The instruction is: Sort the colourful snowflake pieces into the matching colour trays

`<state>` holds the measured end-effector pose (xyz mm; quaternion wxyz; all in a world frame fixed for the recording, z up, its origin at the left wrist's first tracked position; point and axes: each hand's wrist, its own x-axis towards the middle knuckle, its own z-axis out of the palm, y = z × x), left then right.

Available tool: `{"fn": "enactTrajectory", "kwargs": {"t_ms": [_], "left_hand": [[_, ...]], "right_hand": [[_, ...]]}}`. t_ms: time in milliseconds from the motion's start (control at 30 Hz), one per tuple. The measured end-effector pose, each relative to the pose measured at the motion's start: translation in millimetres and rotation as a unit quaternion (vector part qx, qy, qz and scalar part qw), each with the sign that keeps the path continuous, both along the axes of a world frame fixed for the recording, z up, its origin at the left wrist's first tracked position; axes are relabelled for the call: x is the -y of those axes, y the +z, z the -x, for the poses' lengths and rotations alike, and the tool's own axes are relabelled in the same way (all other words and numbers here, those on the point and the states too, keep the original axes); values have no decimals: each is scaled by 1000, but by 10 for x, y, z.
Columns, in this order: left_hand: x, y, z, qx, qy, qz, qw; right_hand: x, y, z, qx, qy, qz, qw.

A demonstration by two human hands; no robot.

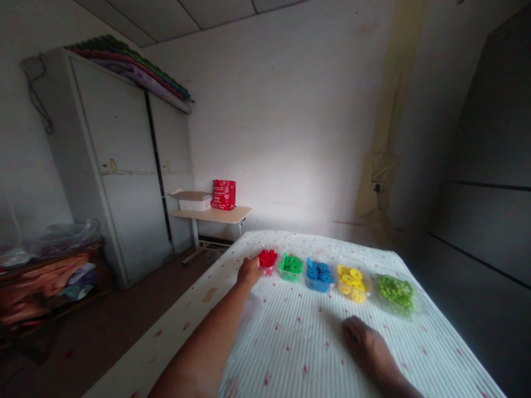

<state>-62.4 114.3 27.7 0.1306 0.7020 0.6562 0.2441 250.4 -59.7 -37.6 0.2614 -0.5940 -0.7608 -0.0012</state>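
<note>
A row of clear plastic tubs stands on a white ribbed sheet with small red marks. At the left end of the row, my left hand (249, 271) reaches out and grips the near left side of the tub of red pieces (267, 258). To its right are the tub of green pieces (291, 266), the tub of blue pieces (319, 275), the tub of yellow pieces (352, 283) and the tub of light green pieces (395, 294). My right hand (365, 341) rests on the sheet in front of the yellow tub, its fingers curled in, with nothing visible in them.
The sheet (286, 342) covers a bed-like surface. Beyond its far left corner, a small table (219, 214) bears a red bag (224, 194) and a white box (194, 203). A grey cabinet (120, 182) stands left, and a dark upright surface (485, 221) rises at right.
</note>
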Motion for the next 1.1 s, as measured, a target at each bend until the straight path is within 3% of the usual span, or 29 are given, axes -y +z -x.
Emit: {"fn": "enactTrajectory", "kwargs": {"t_ms": [267,467,567,667,800,867,967,1100], "left_hand": [[218,405,242,-53,22,-49,997],[890,546,220,-55,-21,-101,993],[1379,432,131,-39,-65,-127,989],[1826,190,5,-26,-92,-126,987],[2236,-215,-170,-35,-127,-53,990],[2363,-382,-226,-33,-124,-22,992],[2465,-505,-222,-12,-173,-44,984],[2416,-394,3,-33,-148,-112,982]], "right_hand": [[3,13,-25,5,3,12,1000],[21,33,-19,-1,-1,21,1000],[26,30,-17,6,-4,20,1000],[29,23,-19,16,-7,11,1000],[38,23,-17,24,-3,5,1000],[45,30,-11,27,-4,6,1000],[57,44,-1,35,-18,13,999],[67,53,4,45,-29,27,998]]}}
